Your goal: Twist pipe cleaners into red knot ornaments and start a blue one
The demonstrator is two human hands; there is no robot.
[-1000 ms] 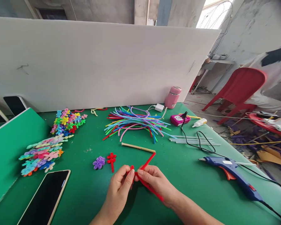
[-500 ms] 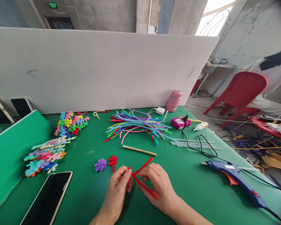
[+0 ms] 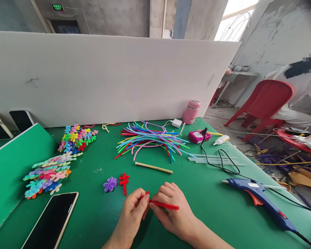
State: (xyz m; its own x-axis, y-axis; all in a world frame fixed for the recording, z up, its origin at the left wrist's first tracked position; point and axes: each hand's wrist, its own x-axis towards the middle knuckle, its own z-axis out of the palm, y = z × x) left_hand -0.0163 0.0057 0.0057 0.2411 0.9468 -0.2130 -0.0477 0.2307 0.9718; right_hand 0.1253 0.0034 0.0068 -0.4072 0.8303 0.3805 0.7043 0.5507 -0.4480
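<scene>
A white board (image 3: pixel 114 79) stands along the far edge of the green worktop (image 3: pixel 93 207), closing off what lies behind. A green panel (image 3: pixel 20 173) rises at the left edge. Beyond the right edge are a red chair (image 3: pixel 269 98) and a seated person (image 3: pixel 300 90). The pipe cleaner pile (image 3: pixel 152 138) spreads near the middle of the far edge, and the blue glue gun (image 3: pixel 261 197) lies by the right edge. Its side of the worktop is crossed by a black cable (image 3: pixel 220 166), looped over clear glue sticks (image 3: pixel 215 159).

A dark-screened phone (image 3: pixel 52 221) lies towards the near left corner, below the heaped flower shapes (image 3: pixel 50 173). The left hand (image 3: pixel 132 214) has thumb and finger pinched together on a red pipe cleaner (image 3: pixel 167 205), held above the worktop near the middle of the near edge; the right hand (image 3: pixel 173 211) closes on it too, its end angling rightward. A pink bottle (image 3: pixel 191 112) stands near the far right corner. A thin stick (image 3: pixel 154 167) lies between hands and pile. Left of it sit a red flower (image 3: pixel 124 180) and a smaller-looking purple flower (image 3: pixel 110 184).
</scene>
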